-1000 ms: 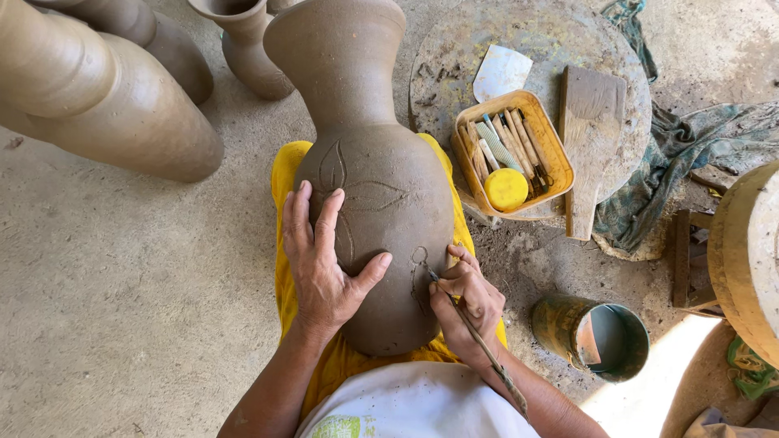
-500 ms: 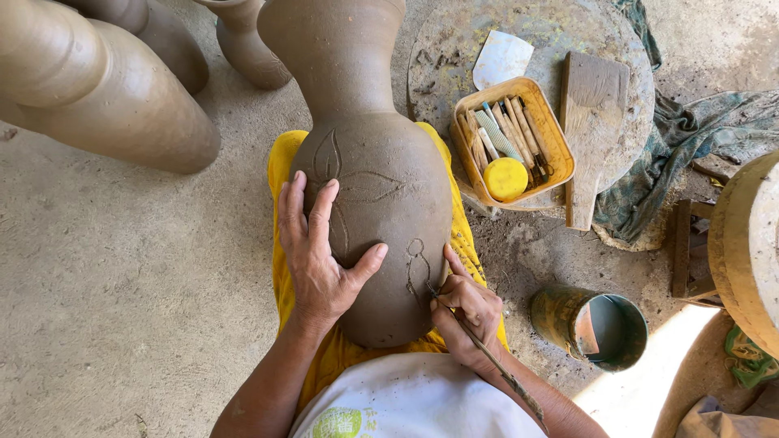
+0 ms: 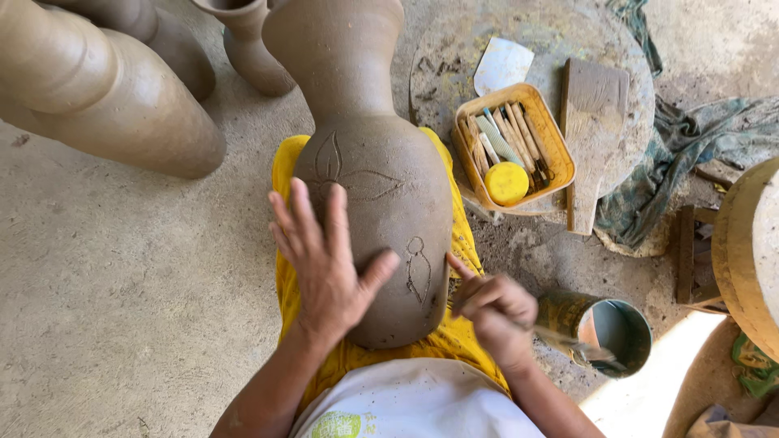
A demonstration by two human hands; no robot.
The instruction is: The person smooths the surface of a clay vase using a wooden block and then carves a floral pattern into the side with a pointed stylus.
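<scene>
I see bare forearms, no sleeves to the wrist, no rings/watch/gloves on left hand [image 3: 329, 264] or right hand [image 3: 493, 312]. White top [image 3: 414, 401] w/ small green print just below left forearm; yellow cloth [image 3: 357, 357] over the lap, directly above the white top. Grey clay dust on fingers + knuckles.

The clay vase [image 3: 373, 186] at centre frame looks matt, damp and smooth, with incised lines. The tray [image 3: 560, 158] upper right is glossy orange plastic; the board [image 3: 594, 122] beside it is clay-smeared wood. The rumpled cloth [image 3: 690, 138] at right looks coarse.
</scene>
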